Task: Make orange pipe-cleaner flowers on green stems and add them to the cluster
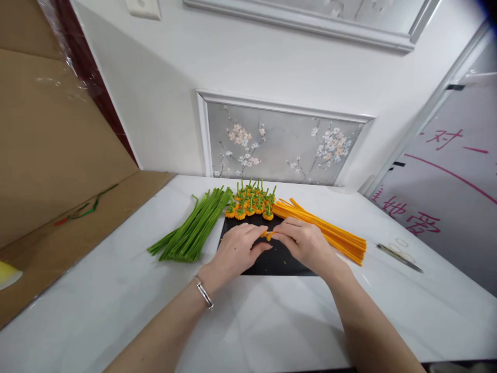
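Note:
Over a black mat (279,263), both hands work on one short, bent orange pipe cleaner (268,235). My left hand (244,243) pinches its left end, with the thumb a little apart below. My right hand (301,241) grips the other end between thumb and fingers. Just behind the hands stand several small orange pumpkins (250,204) with green tops and upright green stems. A bundle of green pipe cleaners (198,225) lies to the left. Long orange pipe cleaners (330,228) lie in a bundle on the right, partly behind my right hand.
Tweezers (399,257) and a few thin rubber bands (402,248) lie on the white table (132,311) at the right. A large cardboard box (50,145) stands at the left. The wall with a framed floral panel (279,140) closes off the back; a whiteboard (458,171) leans right.

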`<state>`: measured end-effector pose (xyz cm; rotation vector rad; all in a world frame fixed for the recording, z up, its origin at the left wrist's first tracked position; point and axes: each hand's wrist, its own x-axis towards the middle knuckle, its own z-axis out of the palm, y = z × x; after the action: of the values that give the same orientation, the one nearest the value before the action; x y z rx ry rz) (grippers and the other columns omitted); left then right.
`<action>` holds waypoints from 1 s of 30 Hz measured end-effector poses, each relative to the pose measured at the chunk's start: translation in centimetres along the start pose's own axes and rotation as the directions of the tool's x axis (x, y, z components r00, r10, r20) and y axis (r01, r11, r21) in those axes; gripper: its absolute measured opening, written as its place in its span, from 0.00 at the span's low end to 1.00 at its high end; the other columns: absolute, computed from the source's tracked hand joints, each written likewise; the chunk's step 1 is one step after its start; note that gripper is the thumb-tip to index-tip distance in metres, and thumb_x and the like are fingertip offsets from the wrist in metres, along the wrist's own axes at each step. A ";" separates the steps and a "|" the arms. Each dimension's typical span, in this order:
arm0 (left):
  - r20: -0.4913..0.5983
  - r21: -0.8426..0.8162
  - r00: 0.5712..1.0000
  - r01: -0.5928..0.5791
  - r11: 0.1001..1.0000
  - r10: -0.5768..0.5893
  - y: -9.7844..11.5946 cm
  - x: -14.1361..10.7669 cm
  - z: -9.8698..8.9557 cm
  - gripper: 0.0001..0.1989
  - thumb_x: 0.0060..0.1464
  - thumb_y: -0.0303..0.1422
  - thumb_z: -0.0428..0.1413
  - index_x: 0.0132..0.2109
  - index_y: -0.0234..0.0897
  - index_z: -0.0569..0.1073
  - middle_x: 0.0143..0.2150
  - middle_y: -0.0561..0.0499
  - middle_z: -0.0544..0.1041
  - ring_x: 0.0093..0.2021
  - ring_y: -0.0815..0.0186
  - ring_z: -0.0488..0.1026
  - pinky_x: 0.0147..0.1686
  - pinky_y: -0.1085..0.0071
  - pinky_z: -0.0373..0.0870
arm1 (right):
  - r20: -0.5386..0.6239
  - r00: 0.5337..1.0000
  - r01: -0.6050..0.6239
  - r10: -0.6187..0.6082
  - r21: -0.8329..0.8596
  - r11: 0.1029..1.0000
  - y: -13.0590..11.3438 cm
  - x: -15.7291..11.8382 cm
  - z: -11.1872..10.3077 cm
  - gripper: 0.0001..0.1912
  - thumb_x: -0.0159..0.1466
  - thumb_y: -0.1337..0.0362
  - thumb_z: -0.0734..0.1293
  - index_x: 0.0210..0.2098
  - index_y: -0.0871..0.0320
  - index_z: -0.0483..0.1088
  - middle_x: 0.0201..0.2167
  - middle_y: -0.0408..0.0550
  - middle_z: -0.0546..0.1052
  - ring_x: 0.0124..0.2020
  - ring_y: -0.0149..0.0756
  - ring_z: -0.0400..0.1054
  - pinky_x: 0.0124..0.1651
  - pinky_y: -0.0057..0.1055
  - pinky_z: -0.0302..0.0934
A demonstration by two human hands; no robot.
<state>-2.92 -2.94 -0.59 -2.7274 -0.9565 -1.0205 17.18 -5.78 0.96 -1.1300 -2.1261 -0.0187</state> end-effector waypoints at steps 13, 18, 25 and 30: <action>-0.140 -0.061 0.990 0.012 0.998 -0.020 0.3 0.2 0.0 0.06 0.57 0.28 0.57 0.42 0.36 0.77 0.38 0.49 0.81 0.36 0.63 0.75 0.38 0.66 0.70 | -0.055 0.998 -0.014 0.018 0.076 0.997 -0.4 0.3 0.1 0.10 0.68 0.62 0.61 0.37 0.54 0.75 0.33 0.46 0.77 0.35 0.35 0.72 0.40 0.30 0.66; -0.102 -0.028 0.994 -0.031 0.999 0.028 0.3 0.2 -0.2 0.06 0.60 0.30 0.55 0.40 0.36 0.77 0.33 0.50 0.80 0.31 0.65 0.71 0.33 0.69 0.66 | -0.048 0.996 -0.070 0.075 0.098 0.993 -0.2 0.9 -0.4 0.08 0.65 0.63 0.64 0.34 0.53 0.76 0.33 0.44 0.77 0.34 0.34 0.72 0.40 0.30 0.65; -0.082 -0.025 0.995 -0.064 0.998 0.061 0.9 0.3 -0.6 0.07 0.61 0.32 0.53 0.42 0.37 0.75 0.26 0.53 0.75 0.27 0.66 0.68 0.29 0.71 0.63 | 0.193 0.957 -0.271 0.217 0.326 0.905 1.7 1.9 -0.8 0.10 0.60 0.56 0.69 0.29 0.56 0.77 0.24 0.40 0.74 0.25 0.29 0.64 0.29 0.27 0.58; -0.107 -0.097 0.993 -0.051 0.994 0.040 1.1 0.1 -0.3 0.07 0.61 0.33 0.54 0.45 0.37 0.72 0.33 0.51 0.78 0.32 0.66 0.73 0.34 0.71 0.68 | 0.345 0.911 -0.366 0.227 0.421 0.830 2.9 1.6 -0.2 0.14 0.59 0.53 0.68 0.28 0.57 0.76 0.16 0.37 0.63 0.19 0.25 0.53 0.22 0.24 0.46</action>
<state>-2.40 -3.90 -0.14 -2.7277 -0.8456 -1.2207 18.84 -2.92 1.23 -1.1925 -1.9951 0.8212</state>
